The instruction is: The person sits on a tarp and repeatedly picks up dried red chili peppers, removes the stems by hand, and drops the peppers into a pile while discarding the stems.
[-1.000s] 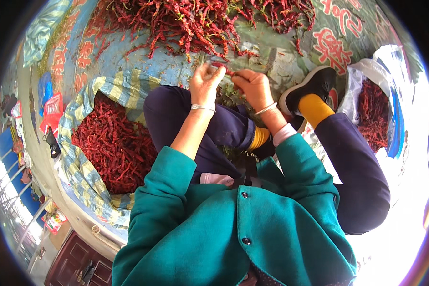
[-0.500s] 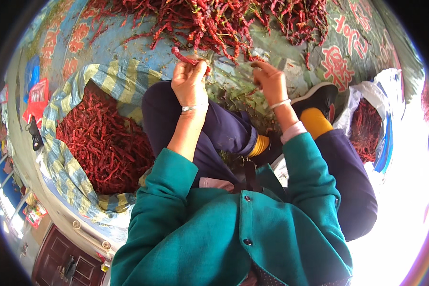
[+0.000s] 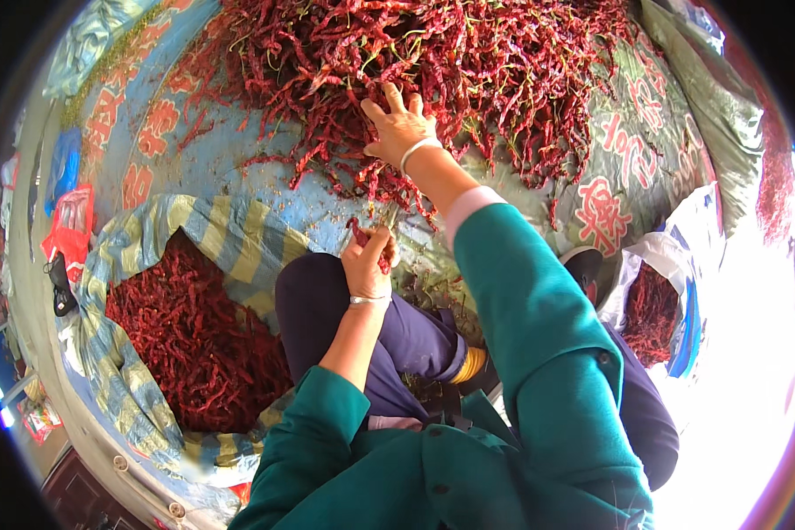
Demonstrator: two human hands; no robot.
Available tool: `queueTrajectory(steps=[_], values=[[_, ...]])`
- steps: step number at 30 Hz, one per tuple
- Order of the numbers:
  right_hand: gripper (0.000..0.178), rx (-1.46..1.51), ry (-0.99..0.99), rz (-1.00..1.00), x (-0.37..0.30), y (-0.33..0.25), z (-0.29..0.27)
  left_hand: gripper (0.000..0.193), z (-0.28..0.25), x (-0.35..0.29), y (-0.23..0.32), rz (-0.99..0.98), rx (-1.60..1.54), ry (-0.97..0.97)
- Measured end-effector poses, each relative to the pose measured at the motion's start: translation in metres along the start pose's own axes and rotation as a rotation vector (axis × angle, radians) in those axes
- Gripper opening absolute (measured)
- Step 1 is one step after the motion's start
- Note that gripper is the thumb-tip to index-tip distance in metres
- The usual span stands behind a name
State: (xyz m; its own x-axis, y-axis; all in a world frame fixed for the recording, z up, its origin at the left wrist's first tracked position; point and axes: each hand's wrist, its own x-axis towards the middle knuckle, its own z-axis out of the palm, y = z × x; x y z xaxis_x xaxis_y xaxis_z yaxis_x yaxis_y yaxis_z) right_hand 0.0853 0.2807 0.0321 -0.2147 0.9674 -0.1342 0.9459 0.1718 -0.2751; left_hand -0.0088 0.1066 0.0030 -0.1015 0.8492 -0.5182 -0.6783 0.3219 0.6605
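A big heap of dried red chili peppers (image 3: 495,75), many with pale stems, spreads over the tarp ahead of me. My right hand (image 3: 403,132) reaches out to the heap's near side, its fingers spread over the peppers. Closer to my knee, my left hand (image 3: 368,265) is closed around a few red chili peppers (image 3: 359,233), whose ends poke out above the fingers and beside the thumb. How many it holds is hidden by the palm.
At my left sits a checked yellow-and-blue sack (image 3: 141,234) filled with stemless-looking red chilies (image 3: 194,344). To the right, a white sack (image 3: 618,287) also contains chilies. The printed blue-green tarp (image 3: 274,199) carries loose bits. A red bag (image 3: 69,225) lies far left.
My right hand has moved from near my left hand forward onto the chili heap, its fingers spreading. My left hand has kept its chilies. The view has tilted, showing more of the heap.
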Motion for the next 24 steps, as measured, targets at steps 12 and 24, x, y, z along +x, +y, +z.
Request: queueTrajectory(steps=[12,24], values=[[0.056,-0.093,-0.078,-0.302,-0.09,0.071,0.025,0.013,0.0,0.003,-0.004,-0.085,0.043,-0.024],[0.037,0.331,0.245,-0.131,-0.17,0.121,0.0,0.016,0.0,-0.01,-0.009,-0.074,0.154,-0.062]])
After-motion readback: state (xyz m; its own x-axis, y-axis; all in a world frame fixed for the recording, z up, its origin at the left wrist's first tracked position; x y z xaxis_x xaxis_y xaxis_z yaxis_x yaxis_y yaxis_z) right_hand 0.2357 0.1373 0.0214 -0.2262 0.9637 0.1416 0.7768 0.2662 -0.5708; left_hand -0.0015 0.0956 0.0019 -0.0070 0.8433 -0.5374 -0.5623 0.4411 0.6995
